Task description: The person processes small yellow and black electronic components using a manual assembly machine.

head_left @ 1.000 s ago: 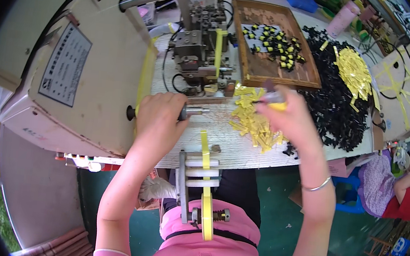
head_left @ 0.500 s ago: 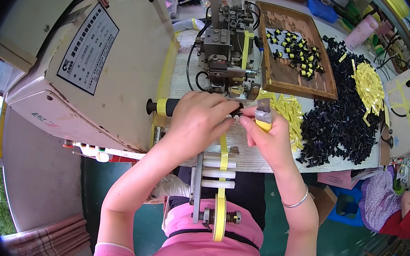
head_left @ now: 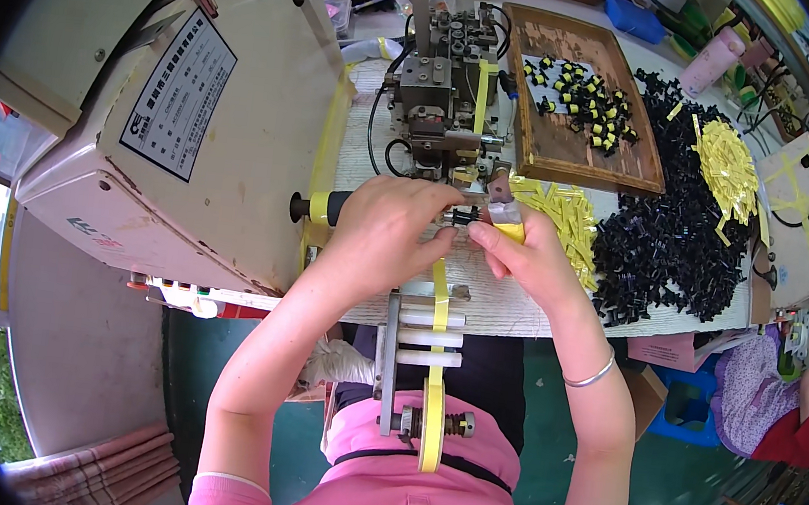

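My left hand [head_left: 389, 229] is closed, thumb and forefinger at the left end of a small black bobbin [head_left: 463, 216] with thin pins. Opposite it, my right hand [head_left: 530, 256] pinches the bobbin's right end with thumb and fingertips. A flat metal blade [head_left: 501, 186] with white and yellow wrapping [head_left: 509, 231] sticks up from my right hand. A black handle [head_left: 338, 207] with a yellow band and dark knob juts out left of my left hand; whether I hold it is hidden. Yellow tape [head_left: 442, 296] runs below my hands, up from a roll [head_left: 432, 433].
Just beyond my hands stands a metal machine [head_left: 436, 88], beside a large beige cabinet [head_left: 227, 155]. A wooden tray [head_left: 569, 43] holds yellow-banded black bobbins. Loose yellow strips [head_left: 561, 220] and a heap of black parts [head_left: 666, 250] lie to the right. A person [head_left: 764, 399] is at far right.
The bobbin now shows more between my fingertips. My right hand has shifted slightly, and its blade has tilted to the left. My left hand stays nearly in place.
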